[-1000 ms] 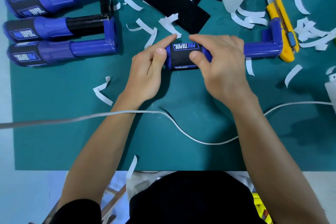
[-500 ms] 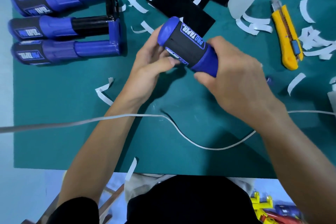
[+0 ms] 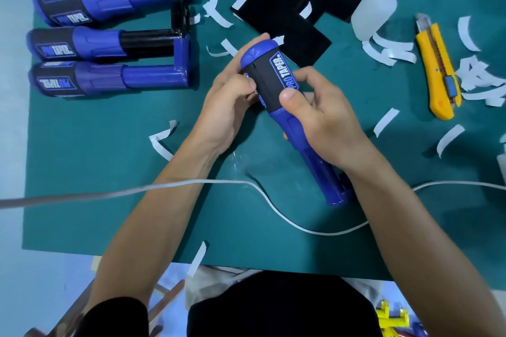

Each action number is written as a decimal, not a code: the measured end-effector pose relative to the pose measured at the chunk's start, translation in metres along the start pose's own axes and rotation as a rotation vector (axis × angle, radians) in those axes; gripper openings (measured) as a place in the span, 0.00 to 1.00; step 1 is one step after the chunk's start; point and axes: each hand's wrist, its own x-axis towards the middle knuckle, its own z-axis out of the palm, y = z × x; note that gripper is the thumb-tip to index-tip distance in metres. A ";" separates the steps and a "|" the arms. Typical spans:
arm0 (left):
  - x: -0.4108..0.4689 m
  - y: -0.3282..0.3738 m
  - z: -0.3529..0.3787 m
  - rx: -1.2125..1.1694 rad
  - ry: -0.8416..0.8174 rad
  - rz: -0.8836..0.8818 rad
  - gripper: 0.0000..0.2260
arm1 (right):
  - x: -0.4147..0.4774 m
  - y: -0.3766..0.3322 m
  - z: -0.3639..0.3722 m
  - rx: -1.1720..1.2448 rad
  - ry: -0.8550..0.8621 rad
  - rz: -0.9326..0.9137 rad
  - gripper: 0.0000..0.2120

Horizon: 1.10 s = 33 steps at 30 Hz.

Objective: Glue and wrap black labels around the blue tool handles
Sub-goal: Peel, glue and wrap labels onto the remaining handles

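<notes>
I hold a blue tool handle (image 3: 312, 164) over the middle of the green mat, its capped end pointing away from me. A black label (image 3: 269, 78) printed PRO TAPER wraps its upper part. My right hand (image 3: 325, 123) grips the handle's middle, thumb pressed on the label's lower edge. My left hand (image 3: 227, 107) holds the label's left side, fingertips on it. Three other labelled blue handles (image 3: 109, 3) lie side by side at the far left. Loose black label sheets (image 3: 284, 8) lie at the top centre.
A white glue bottle (image 3: 375, 8) lies beside the black sheets. A yellow utility knife (image 3: 438, 71) rests at the right. White backing strips (image 3: 388, 52) are scattered over the green mat (image 3: 95, 186). A white cable (image 3: 287, 219) crosses the mat under my forearms.
The handle lay sideways on the mat a second ago; I have lifted and turned it so its capped end points away. Both hands shifted with it, the right now lower on the shaft.
</notes>
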 end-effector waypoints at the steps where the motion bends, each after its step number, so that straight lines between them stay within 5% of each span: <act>1: 0.000 0.001 0.000 0.001 0.009 0.000 0.30 | 0.000 0.001 0.000 0.001 -0.012 -0.006 0.13; 9: -0.007 0.008 0.000 -0.038 0.037 0.014 0.23 | 0.000 0.003 -0.003 0.097 -0.102 -0.036 0.13; 23: -0.013 0.014 0.008 -0.027 0.092 0.027 0.28 | -0.003 0.007 0.001 0.130 -0.098 -0.074 0.15; 33: -0.012 0.010 0.007 0.228 0.172 0.304 0.22 | -0.004 0.007 -0.006 0.211 -0.178 -0.071 0.15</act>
